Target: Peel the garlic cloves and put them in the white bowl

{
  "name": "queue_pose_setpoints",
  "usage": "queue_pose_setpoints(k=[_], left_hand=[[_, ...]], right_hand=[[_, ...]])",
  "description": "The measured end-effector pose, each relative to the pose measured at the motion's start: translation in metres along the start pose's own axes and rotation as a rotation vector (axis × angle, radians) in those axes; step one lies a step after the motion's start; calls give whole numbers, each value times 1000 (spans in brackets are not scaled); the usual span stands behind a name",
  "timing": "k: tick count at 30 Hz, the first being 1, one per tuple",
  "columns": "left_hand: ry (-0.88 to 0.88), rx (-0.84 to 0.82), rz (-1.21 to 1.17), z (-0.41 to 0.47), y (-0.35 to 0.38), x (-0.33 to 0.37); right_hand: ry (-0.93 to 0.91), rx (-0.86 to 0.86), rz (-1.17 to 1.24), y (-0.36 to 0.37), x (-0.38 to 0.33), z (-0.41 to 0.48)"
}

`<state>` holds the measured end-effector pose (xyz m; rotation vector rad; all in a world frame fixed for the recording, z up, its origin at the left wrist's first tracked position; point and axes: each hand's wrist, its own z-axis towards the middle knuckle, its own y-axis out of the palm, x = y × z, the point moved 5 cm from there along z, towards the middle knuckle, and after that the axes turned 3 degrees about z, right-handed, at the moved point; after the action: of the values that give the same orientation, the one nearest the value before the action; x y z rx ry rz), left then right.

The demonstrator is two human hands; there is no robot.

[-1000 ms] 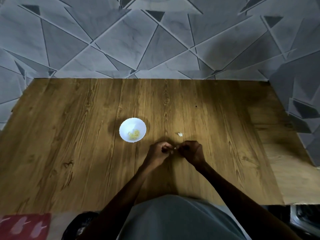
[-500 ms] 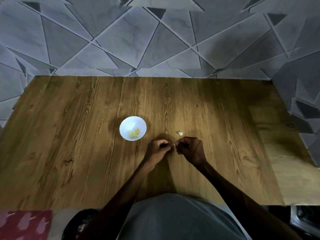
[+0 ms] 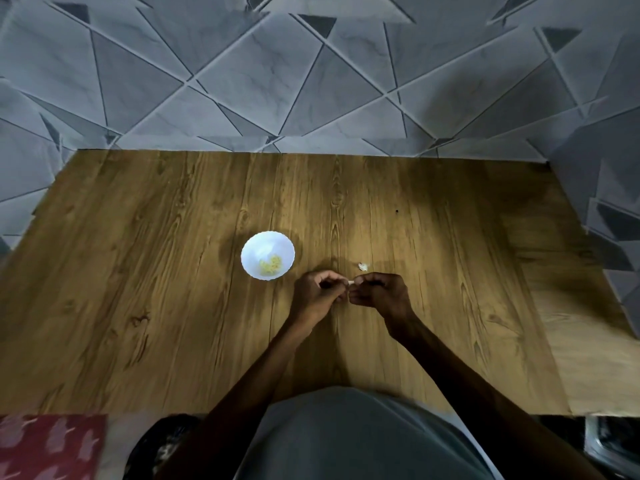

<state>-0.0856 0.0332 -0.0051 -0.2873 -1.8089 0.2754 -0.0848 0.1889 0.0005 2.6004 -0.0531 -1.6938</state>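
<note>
- At the near middle of the counter (image 3: 138,271), both hands are together, fingertips almost meeting.
- Left hand (image 3: 317,292): fingers curled, pinching one end of a small pale garlic clove (image 3: 350,282).
- Right hand (image 3: 379,294): fingers curled too, pinching the other end. The clove is held between the two hands, just over the counter.
- Step, as I judge it: peeling this clove. How much skin is left on it is too small to tell.
- Small white scrap (image 3: 362,266) lies on the counter just beyond the right hand. Peel or clove, can't tell.
- White bowl (image 3: 258,247) stands upright near the left hand, not touching it.
- Peeled cloves (image 3: 271,265): a small yellowish pile in the bowl's near side.
- Progress: several cloves done and in the bowl. Left to do: finish the held clove and drop it in.
- No other unpeeled garlic shows on the counter, so the task is probably near its end.
- Further out: a grey tiled wall (image 3: 311,81) behind, and a red patterned cloth (image 3: 48,445) at the near left corner.
</note>
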Motion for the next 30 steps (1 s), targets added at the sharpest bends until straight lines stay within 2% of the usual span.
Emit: queue_pose_setpoints(k=[3, 6, 9, 13, 18, 21, 30], left_hand=[[77, 37, 109, -4, -1, 7], [168, 94, 295, -10, 2, 19], [123, 122, 316, -11, 4, 18], [-64, 89, 97, -7, 2, 4], [87, 86, 267, -8, 2, 15], [84, 111, 270, -7, 0, 14], [105, 102, 297, -6, -2, 11]], right_hand=[[-16, 37, -40, 0, 0, -1], [-168, 92, -315, 1, -1, 0], [-266, 134, -539, 4, -4, -1], [-236, 137, -392, 3, -6, -3], [-270, 146, -468, 3, -7, -2], [-231, 148, -514, -1, -7, 2], [-184, 8, -467, 0, -16, 0]])
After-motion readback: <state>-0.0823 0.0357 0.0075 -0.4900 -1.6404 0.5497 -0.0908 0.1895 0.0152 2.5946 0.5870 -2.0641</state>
